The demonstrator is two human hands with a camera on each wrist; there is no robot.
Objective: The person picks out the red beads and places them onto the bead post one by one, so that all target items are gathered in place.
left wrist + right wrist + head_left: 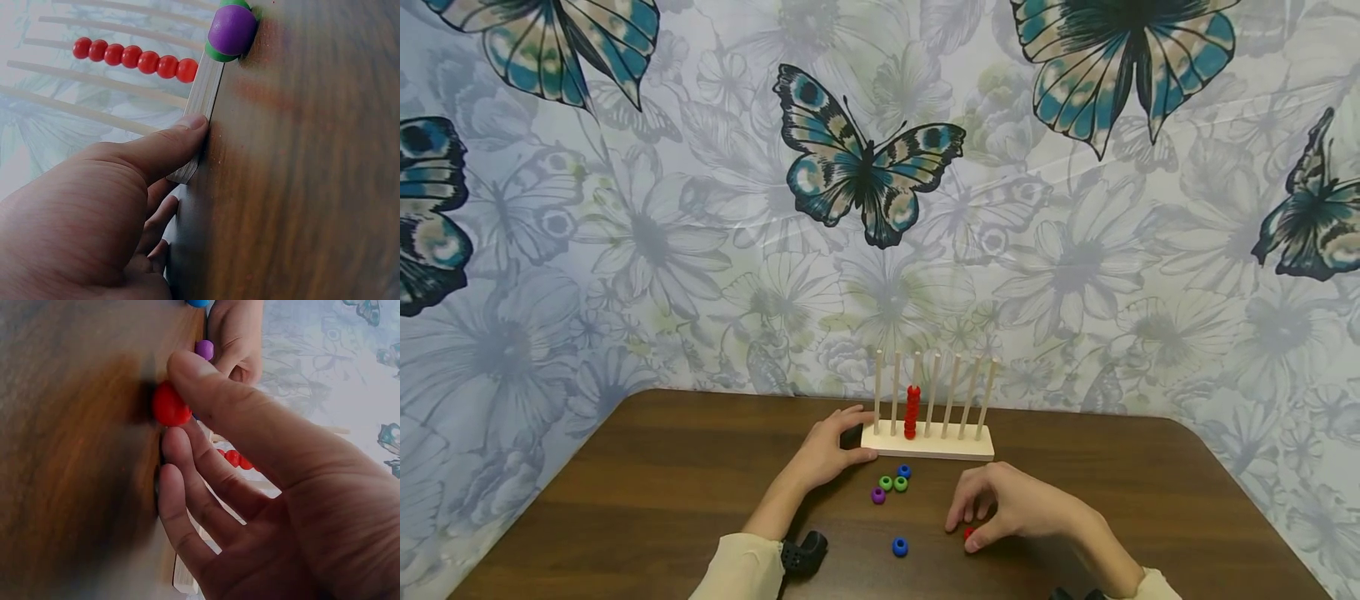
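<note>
A pale wooden peg stand (936, 449) with several upright pegs stands near the far table edge. Stacked on its third peg from the left are several red beads (912, 412). My left hand (826, 454) grips the left end of the stand's base, thumb on the front edge in the left wrist view. To the right and nearer, my right hand (1018, 502) pinches a single red bead (170, 405) low at the tabletop, between thumb and a finger. Whether that bead touches the table I cannot tell.
In front of the stand lie a blue bead (904, 472), two green beads (886, 483) and a purple bead (877, 496). Another blue bead (900, 547) sits closer, between the hands. Behind the brown table (662, 467) hangs a butterfly-patterned cloth (700, 250).
</note>
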